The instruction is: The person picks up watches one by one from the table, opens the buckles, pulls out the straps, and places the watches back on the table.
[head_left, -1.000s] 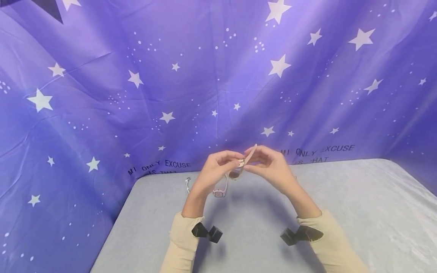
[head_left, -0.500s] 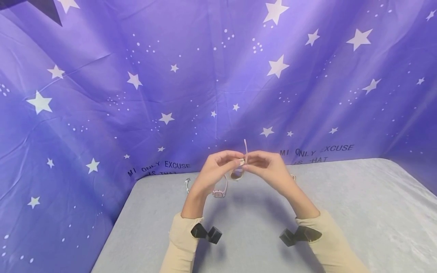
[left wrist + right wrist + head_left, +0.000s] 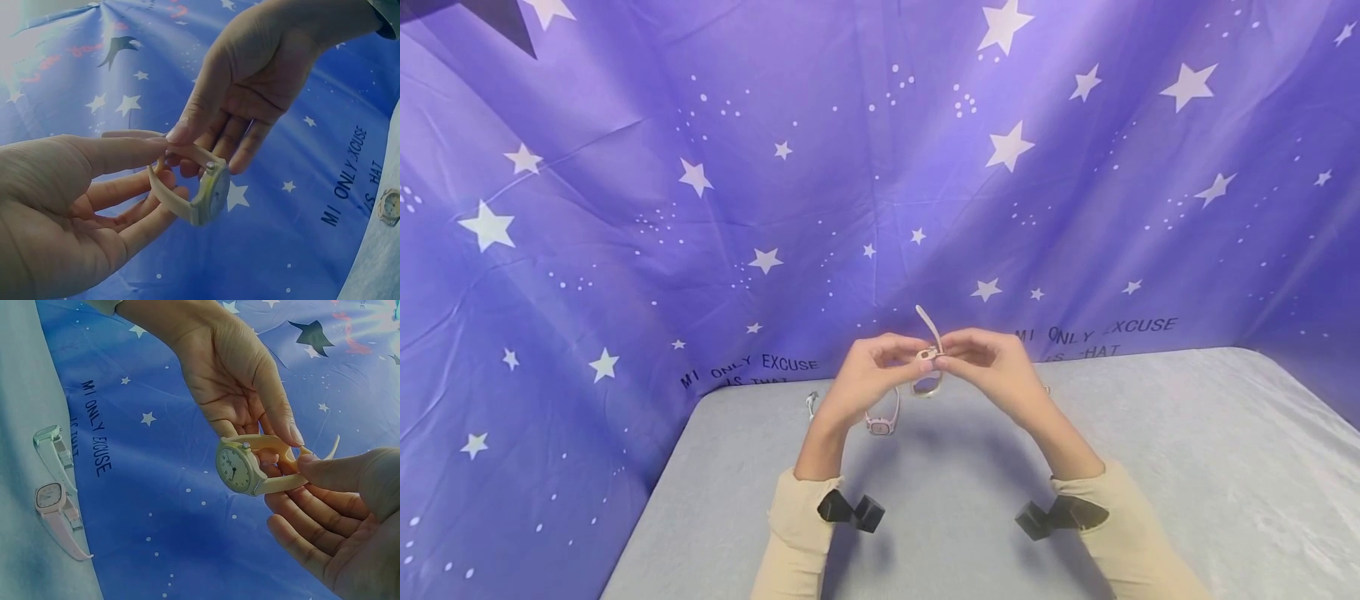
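A cream wristwatch (image 3: 236, 469) with a round numbered dial is held up between both hands, its strap bent into a loop. My left hand (image 3: 880, 371) pinches one strap end between thumb and fingers, near the buckle. The right hand (image 3: 992, 371) pinches the strap right beside it, thumb tip close to the left thumb. In the head view the free strap tail (image 3: 928, 325) points up and leans left, and the watch case hangs below the fingertips. The left wrist view shows the case (image 3: 214, 194) from its side, with the crown up. Fingertips partly hide the buckle.
On the grey cloth-covered table (image 3: 955, 517) lie a pink square-faced watch (image 3: 51, 497) and a pale green watch (image 3: 47, 435), on the left. Another round watch (image 3: 390, 206) lies at the right, mostly behind the right wrist in the head view. A purple star-printed curtain (image 3: 880, 167) stands behind.
The strap tail has swung from leaning right, through upright, to leaning left. The watch has turned between the fingers, while both hands stay in nearly the same place.
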The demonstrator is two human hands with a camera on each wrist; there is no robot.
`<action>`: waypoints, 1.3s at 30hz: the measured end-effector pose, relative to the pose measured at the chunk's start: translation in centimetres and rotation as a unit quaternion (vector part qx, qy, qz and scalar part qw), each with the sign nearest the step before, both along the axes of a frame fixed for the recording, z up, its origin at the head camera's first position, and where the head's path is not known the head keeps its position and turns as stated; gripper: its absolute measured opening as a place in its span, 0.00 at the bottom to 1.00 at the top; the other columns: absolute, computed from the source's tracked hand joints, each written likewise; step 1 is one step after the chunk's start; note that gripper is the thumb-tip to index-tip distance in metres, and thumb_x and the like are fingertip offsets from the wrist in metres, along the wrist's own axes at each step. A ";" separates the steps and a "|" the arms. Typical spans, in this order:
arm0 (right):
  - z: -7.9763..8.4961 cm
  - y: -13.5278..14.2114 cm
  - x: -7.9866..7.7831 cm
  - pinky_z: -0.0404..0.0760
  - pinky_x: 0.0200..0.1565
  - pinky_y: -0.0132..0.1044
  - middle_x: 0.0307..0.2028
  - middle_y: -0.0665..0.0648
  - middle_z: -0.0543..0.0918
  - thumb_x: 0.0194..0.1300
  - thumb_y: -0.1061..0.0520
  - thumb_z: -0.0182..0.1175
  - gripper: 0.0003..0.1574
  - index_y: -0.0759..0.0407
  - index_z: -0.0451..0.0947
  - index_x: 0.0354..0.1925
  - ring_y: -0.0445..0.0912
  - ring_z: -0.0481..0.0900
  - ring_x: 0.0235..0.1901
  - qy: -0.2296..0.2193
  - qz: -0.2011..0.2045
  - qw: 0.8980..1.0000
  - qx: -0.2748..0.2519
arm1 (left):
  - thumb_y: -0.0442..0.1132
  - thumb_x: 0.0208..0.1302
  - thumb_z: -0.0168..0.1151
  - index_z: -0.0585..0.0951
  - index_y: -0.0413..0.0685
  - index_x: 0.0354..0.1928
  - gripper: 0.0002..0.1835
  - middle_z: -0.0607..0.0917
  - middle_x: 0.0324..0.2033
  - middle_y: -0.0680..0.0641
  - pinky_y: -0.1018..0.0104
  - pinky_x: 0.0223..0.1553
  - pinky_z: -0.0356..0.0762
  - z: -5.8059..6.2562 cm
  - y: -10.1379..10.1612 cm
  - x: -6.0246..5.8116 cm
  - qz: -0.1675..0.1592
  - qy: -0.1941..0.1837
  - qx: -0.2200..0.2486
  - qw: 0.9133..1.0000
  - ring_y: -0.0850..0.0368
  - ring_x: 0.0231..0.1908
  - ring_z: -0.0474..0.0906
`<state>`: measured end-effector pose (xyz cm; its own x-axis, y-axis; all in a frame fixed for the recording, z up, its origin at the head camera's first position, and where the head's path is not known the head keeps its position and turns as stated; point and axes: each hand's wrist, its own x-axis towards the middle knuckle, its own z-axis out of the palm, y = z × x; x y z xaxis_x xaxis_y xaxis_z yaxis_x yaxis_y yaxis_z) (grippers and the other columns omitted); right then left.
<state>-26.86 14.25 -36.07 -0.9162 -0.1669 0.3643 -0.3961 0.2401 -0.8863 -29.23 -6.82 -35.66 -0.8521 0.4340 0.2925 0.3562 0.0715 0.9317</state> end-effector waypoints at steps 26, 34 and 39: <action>0.2 0.0 0.0 0.87 0.44 0.34 0.39 0.62 0.90 0.62 0.61 0.72 0.16 0.63 0.86 0.48 0.44 0.89 0.36 0.002 0.014 0.999 0.030 | 0.30 0.65 0.66 0.85 0.37 0.50 0.12 0.88 0.44 0.37 0.60 0.51 0.81 0.4 -0.4 0.1 0.000 -0.004 -0.006 1.000 0.48 0.44 0.85; 0.2 0.1 0.0 0.87 0.44 0.35 0.39 0.61 0.90 0.63 0.60 0.71 0.15 0.62 0.86 0.49 0.47 0.88 0.37 0.001 0.026 0.999 0.038 | 0.28 0.65 0.65 0.83 0.33 0.51 0.13 0.86 0.47 0.33 0.61 0.53 0.82 0.5 -0.5 0.1 0.002 -0.013 0.001 1.000 0.42 0.48 0.86; 0.2 0.1 0.0 0.87 0.45 0.35 0.38 0.61 0.90 0.64 0.60 0.70 0.16 0.62 0.85 0.50 0.47 0.87 0.38 0.009 0.037 0.998 0.045 | 0.29 0.66 0.65 0.82 0.31 0.50 0.12 0.87 0.47 0.35 0.62 0.51 0.83 0.6 -0.6 0.1 0.013 -0.025 -0.001 1.000 0.45 0.49 0.86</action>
<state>-26.81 14.37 -35.85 -0.8937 -0.2663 0.3612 -0.4314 0.2882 -0.8549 -29.12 -7.38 -35.09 -0.8769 0.4117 0.2481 0.3071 0.0826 0.9481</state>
